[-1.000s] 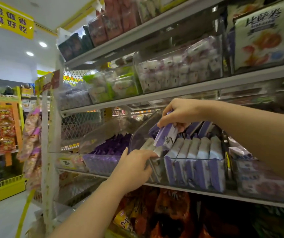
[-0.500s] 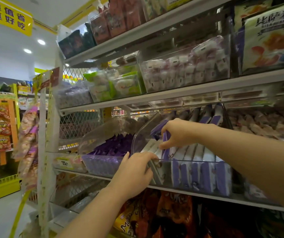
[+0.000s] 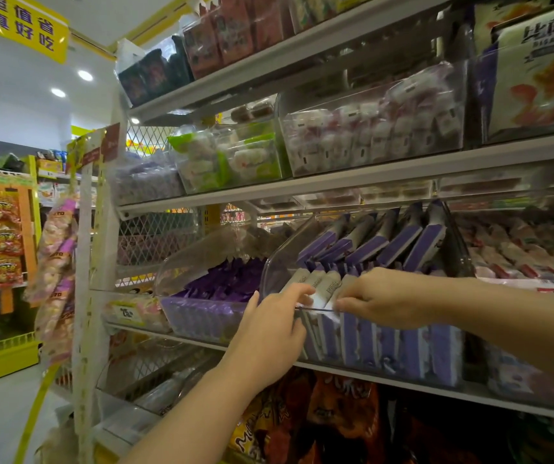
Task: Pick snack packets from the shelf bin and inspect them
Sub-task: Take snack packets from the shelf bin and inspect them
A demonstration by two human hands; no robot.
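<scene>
Overhead yellow sign [image 3: 21, 26], metal shelf [image 3: 402, 383], clear bin [image 3: 279, 262]

Premises: retail snack shop. Tiered metal shelves [image 3: 369, 180] carry clear bins [image 3: 280, 262] of wrapped snacks [image 3: 402, 244]. A price label [image 3: 125, 312] fronts one shelf. A yellow sign [image 3: 21, 26] hangs overhead. Further stocked racks [image 3: 4, 236] stand across the aisle.

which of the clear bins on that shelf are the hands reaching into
The bin of purple-and-white packets: the left hand and right hand are both at its front rim. The bin of dark purple wrappers beside it has no hand in it.
</scene>
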